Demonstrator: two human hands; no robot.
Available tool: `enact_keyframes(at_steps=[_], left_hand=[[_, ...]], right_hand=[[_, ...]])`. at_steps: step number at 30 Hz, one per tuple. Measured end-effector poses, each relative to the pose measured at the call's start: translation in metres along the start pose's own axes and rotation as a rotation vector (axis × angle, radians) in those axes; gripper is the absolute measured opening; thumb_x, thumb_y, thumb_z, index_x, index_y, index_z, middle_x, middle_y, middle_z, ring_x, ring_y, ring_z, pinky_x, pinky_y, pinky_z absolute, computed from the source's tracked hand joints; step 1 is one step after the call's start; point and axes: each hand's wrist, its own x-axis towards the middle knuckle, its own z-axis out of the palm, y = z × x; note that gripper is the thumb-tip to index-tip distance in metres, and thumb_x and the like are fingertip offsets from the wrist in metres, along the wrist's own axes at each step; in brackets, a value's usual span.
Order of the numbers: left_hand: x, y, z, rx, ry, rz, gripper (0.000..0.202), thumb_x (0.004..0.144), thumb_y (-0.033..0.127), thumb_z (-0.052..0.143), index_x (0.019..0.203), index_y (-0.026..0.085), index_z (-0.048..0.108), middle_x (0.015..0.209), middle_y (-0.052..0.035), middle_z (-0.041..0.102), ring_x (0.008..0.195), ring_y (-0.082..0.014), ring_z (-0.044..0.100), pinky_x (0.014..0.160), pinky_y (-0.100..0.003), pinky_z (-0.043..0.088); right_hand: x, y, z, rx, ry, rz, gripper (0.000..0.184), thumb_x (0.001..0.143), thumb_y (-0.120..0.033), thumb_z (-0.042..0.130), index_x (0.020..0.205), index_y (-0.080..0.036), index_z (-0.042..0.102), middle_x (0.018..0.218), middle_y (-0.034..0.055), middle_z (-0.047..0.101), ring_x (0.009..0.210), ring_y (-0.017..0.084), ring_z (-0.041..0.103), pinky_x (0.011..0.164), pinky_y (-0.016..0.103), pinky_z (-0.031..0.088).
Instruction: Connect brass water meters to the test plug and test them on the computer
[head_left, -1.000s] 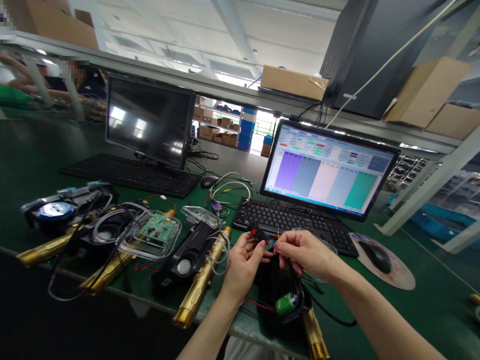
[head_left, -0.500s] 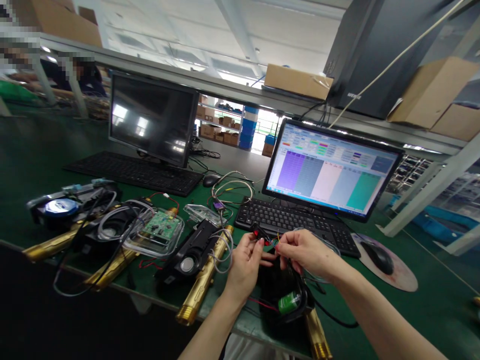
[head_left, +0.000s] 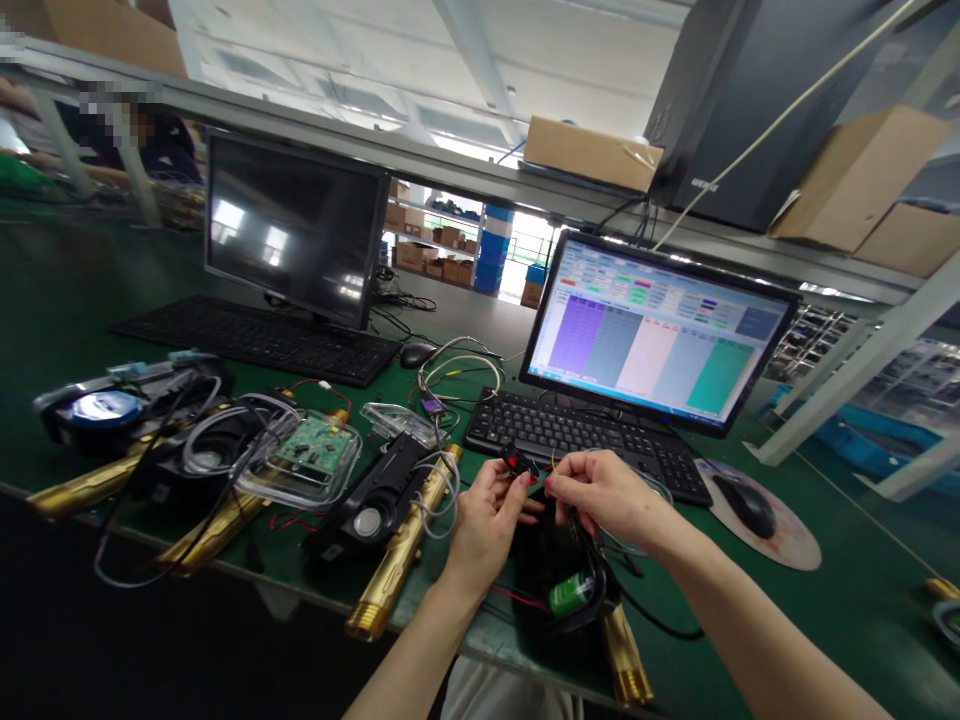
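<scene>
Pinching wires [head_left: 553, 463]: right fingers [head_left: 562, 486]; left fingers [head_left: 516, 492] hold black-red part [head_left: 513, 461]; keyboard [head_left: 559, 427] close beyond, black housing [head_left: 534, 565] near bench edge [head_left: 319, 602].

two monitors [head_left: 660, 330] up on the surface [head_left: 847, 615], a keyboard [head_left: 585, 435] in front of each, mouse [head_left: 746, 505] on a pad [head_left: 795, 545] over to the right, circuit board [head_left: 313, 448] in a case [head_left: 300, 493] way left of the left hand [head_left: 487, 510]

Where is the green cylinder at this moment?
In the head view, the green cylinder sits low and just right of centre, in the black housing below the right hand.
</scene>
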Motion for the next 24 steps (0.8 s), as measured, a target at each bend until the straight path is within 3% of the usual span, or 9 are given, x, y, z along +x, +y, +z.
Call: enact_keyframes(at_steps=[6,12,18,24], left_hand=[[-0.0009,0.0021,-0.0004,0.021,0.014,0.004,0.032,0.082,0.042,0.059,0.099,0.015,0.055,0.088,-0.0050,0.066,0.057,-0.0141,0.064,0.039,-0.020,0.049],[0.0006,0.0016,0.0009,-0.066,-0.008,0.006,0.036,0.082,0.038,0.059,0.110,0.016,0.050,0.094,-0.0074,0.068,0.061,-0.0157,0.066,0.044,-0.021,0.052],[-0.0006,0.0007,0.0008,-0.056,-0.007,0.024,0.032,0.082,0.035,0.060,0.105,0.016,0.050,0.094,-0.0078,0.069,0.068,-0.0177,0.068,0.050,-0.021,0.055],[-0.0022,0.0033,0.0000,0.031,0.011,0.030,0.031,0.085,0.043,0.053,0.102,0.017,0.049,0.082,-0.0043,0.068,0.065,-0.0189,0.068,0.047,-0.024,0.055]], right_hand=[[-0.0030,-0.0004,0.0013,0.046,0.070,-0.086,0.015,0.081,-0.030,0.052,0.077,-0.016,0.055,0.057,-0.0036,0.060,0.036,0.004,0.040,0.036,0.017,0.026],[-0.0017,0.0041,-0.0014,0.100,0.038,-0.128,0.023,0.080,-0.038,0.056,0.082,-0.015,0.058,0.059,-0.0038,0.058,0.040,0.004,0.039,0.039,0.018,0.027],[-0.0029,0.0008,-0.0019,0.041,0.058,-0.066,0.020,0.079,-0.035,0.057,0.076,-0.015,0.059,0.057,-0.0040,0.056,0.041,0.004,0.039,0.039,0.018,0.027],[-0.0039,0.0002,-0.0005,-0.001,0.041,-0.074,0.019,0.079,-0.033,0.057,0.074,-0.015,0.059,0.056,-0.0034,0.056,0.042,0.004,0.039,0.041,0.018,0.027]])
